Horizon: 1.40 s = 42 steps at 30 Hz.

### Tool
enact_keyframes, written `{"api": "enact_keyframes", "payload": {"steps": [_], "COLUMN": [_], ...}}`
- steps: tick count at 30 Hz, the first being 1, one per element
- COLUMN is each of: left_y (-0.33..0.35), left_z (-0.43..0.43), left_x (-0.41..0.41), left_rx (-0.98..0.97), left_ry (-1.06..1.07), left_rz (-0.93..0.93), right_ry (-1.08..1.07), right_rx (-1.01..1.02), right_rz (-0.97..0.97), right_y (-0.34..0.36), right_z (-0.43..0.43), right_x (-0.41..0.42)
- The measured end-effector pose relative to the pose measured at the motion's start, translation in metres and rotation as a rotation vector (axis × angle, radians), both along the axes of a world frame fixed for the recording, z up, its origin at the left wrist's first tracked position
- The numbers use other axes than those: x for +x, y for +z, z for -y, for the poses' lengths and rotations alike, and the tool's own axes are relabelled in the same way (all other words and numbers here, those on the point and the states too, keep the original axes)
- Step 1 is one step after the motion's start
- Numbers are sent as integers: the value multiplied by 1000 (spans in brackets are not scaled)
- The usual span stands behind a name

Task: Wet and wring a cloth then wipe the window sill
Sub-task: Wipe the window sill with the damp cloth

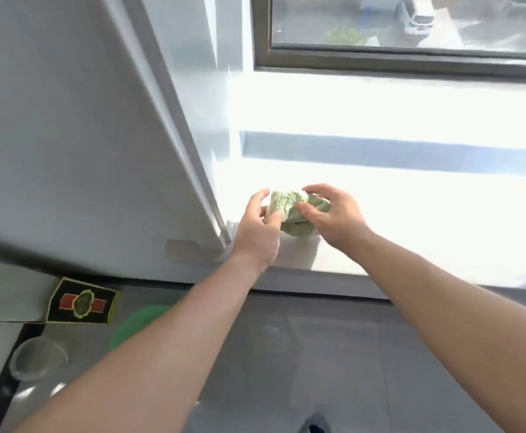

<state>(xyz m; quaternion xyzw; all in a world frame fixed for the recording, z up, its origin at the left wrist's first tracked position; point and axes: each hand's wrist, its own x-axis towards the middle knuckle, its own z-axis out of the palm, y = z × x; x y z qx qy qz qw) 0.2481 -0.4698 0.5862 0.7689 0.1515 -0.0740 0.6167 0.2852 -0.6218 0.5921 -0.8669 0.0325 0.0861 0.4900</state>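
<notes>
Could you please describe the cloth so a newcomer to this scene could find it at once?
Start at the window, then drop to the bright white sill below it. At the sill's near left end, the left grip and right grip hold the cloth: a crumpled pale green bundle, the only green thing on the sill.

Two hands are out in front, a left hand (257,228) and a right hand (333,218), with one green cloth (286,204) between them. There is one window sill (427,210) and one window (411,57) above it, plus one big white panel (68,120) slanting in at the left. Down low I count one black packet (83,301), one green round thing (136,323) and one clear cup (38,357). Outside sits one white vehicle (416,14), possibly a van; it is too blurred to be sure.
</notes>
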Motion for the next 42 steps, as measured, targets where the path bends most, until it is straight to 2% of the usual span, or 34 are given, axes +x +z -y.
{"api": "enact_keyframes", "payload": {"steps": [3,5,10,16,19,21,23,26,29,31,33,35,37,40,42], "left_y": [-10,-14,-18,-34,-39,-36,-37,-49,-63,-67,-70,-72,-75,-74,-75], "left_z": [8,12,20,30,36,38,34,22,23,31,38,36,32,33,33], "left_x": [25,46,108,194,235,259,276,276,252,234,220,212,208,205,206], "left_rx": [96,139,100,-25,-72,-52,123,501,728,874,967,1030,1039,1056,1083], "left_ry": [70,148,280,381,427,382,260,177,164,139,102,55,20,-9,-29], "left_rz": [62,35,15,25,72,101,115,141,141,85,11,14,17,-21,-27], "right_ry": [92,173,512,510,547,617,736,918,1032,1018,910,776,736,991,1069], "right_rx": [-101,-101,-142,-78,-186,-338,-505,-690,-711,-748,-793,-830,-823,-772,-775], "right_rz": [52,89,75,134,207,293,394,540,569,584,566,474,480,659,668], "right_y": [-11,-14,-23,-31,-37,-36,-37,-49,-58,-63,-65,-63,-66,-71,-70], "right_z": [4,3,8,17,17,16,16,15,9,4,-11,-31,-46,-25,-12], "right_x": [34,56,126,219,264,290,307,311,315,345,394,433,430,394,413]}}
